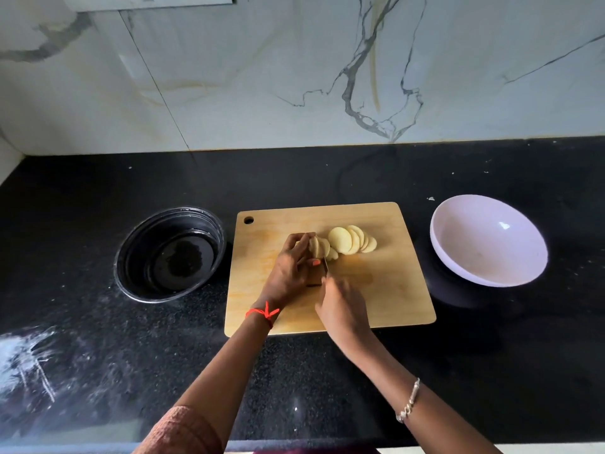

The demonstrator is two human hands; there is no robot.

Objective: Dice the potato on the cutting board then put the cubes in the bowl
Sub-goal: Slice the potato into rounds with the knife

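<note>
A peeled potato lies on the wooden cutting board (pixel 386 290), with several round slices (pixel 350 240) fanned out to the right. My left hand (pixel 291 267) grips the uncut end of the potato (pixel 317 246). My right hand (pixel 342 306) grips a knife (pixel 325 265), whose blade stands edge-on against the potato just right of my left fingers. The handle is hidden under my right hand. A pale lilac bowl (pixel 487 240) with nothing in it sits to the right of the board.
A black round container (pixel 170 253), wet inside, sits left of the board on the black counter (pixel 327 388). A marble wall rises behind. White powdery smears mark the counter's near left corner (pixel 29 358).
</note>
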